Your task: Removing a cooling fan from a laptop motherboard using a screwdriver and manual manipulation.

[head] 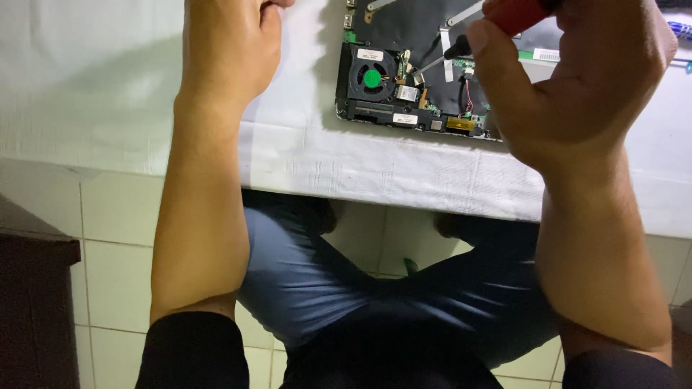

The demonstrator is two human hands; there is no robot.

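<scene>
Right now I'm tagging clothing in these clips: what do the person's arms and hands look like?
Both forearms are bare. Black sleeves are pushed up near the elbows. The left hand and right hand wear no gloves; no rings or watch are visible.

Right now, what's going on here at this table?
A seated person is working on an opened laptop that lies on a white table. The right hand grips a red-handled screwdriver, its tip down among the parts beside the cooling fan. The left hand is curled into a loose fist on the table to the left of the laptop; whether it holds anything cannot be told.
</scene>
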